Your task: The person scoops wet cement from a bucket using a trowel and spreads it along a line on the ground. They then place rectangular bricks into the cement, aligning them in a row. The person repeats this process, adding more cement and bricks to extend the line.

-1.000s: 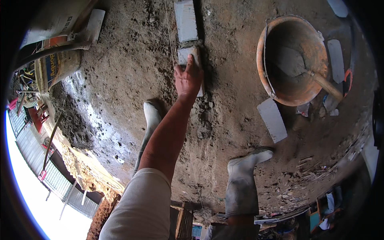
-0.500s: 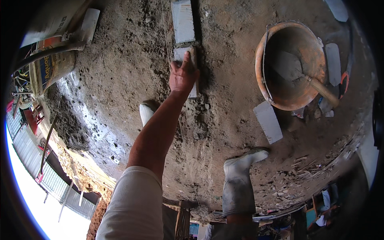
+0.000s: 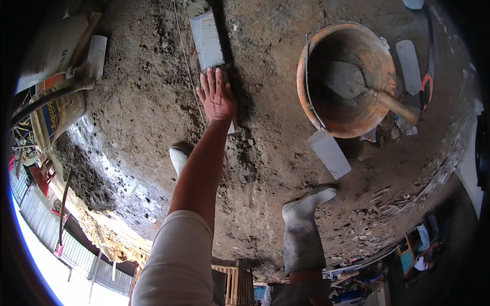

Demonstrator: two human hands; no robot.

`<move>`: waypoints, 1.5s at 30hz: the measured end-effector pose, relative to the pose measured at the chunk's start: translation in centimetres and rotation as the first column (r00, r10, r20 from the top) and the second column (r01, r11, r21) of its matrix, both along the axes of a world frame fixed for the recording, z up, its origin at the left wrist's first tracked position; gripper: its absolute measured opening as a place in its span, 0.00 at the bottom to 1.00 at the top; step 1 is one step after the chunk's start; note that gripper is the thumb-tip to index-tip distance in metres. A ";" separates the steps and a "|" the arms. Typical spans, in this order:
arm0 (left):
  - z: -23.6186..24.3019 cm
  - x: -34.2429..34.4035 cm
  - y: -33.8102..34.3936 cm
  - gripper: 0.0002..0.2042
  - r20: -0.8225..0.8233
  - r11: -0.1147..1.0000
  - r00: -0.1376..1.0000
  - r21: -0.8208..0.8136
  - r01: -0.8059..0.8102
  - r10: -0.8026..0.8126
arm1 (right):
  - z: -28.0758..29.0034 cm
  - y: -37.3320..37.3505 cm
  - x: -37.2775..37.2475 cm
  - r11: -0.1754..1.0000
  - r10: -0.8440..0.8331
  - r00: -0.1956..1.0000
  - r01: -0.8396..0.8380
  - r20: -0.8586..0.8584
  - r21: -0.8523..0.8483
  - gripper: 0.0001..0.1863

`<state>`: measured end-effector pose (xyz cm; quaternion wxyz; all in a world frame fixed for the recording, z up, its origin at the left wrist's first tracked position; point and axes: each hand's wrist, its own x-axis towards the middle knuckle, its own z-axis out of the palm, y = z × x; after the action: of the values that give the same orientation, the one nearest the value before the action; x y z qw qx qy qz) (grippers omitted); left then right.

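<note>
My left hand [image 3: 217,102] lies palm down, fingers spread, on a pale block that is mostly hidden beneath it. Just beyond my fingertips another pale block [image 3: 206,38] sits in the same row, beside a thin taut string [image 3: 181,41]. Broken lumps of mortar [image 3: 247,163] lie on the dirt below the covered block. To the right stands an orange-stained bucket [image 3: 309,92] with a wooden-handled trowel [image 3: 393,107] inside. A loose pale block [image 3: 329,155] lies near it. My right hand is out of view.
My white boots [image 3: 301,219] stand either side of my arm. At left are a sack [image 3: 71,109], boards and a dark curved bar [image 3: 51,99]. More blocks [image 3: 408,66] and a red-handled tool [image 3: 427,92] lie right of the bucket. Another person [image 3: 423,260] appears at the far lower right.
My left hand has flattened and its fingers have spread out over the block. The view has shifted, so the bucket and blocks appear further left in the picture.
</note>
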<state>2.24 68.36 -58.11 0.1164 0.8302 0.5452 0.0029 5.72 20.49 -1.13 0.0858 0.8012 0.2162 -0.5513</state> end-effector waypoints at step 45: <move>7.6 -4.5 0.9 0.41 -0.162 0.921 0.929 -0.264 0.285 -0.333 | -26.2 25.4 27.1 0.960 0.041 0.745 -0.214 0.666 0.180 0.26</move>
<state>-2.23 69.30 -50.46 0.1567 0.8821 0.4121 -0.1656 32.84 45.84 -27.33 0.0947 0.9307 0.2932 -0.1971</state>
